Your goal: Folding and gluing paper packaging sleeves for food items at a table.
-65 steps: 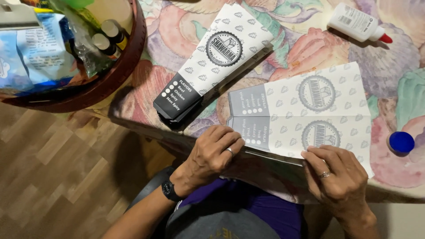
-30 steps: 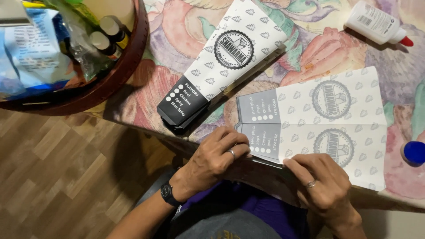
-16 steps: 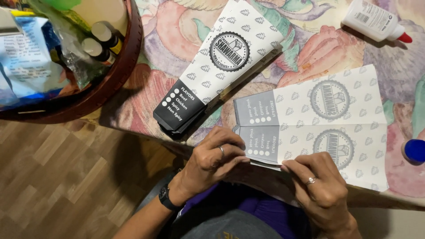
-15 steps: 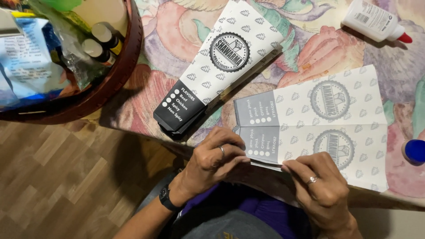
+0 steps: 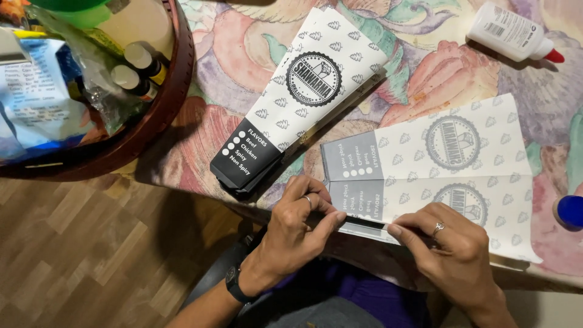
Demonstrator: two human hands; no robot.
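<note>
flat printed sheet (image 5: 449,164) lying on counter (image 5: 243,54) | left hand (image 5: 300,222) pinching its near edge | right hand (image 5: 452,243) pressing fingertips there, just beside

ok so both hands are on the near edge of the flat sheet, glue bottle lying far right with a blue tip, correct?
Not quite: the glue bottle has a red tip, per the head view. The rest holds: left hand and right hand press the near edge of the flat sheet.

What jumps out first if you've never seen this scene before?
Two bare hands, the left hand and right hand, pinch the near edge of a flat printed paper sheet at the table's front. Beside it lies a folded paper sleeve, and a white glue bottle rests at the far right.
</note>
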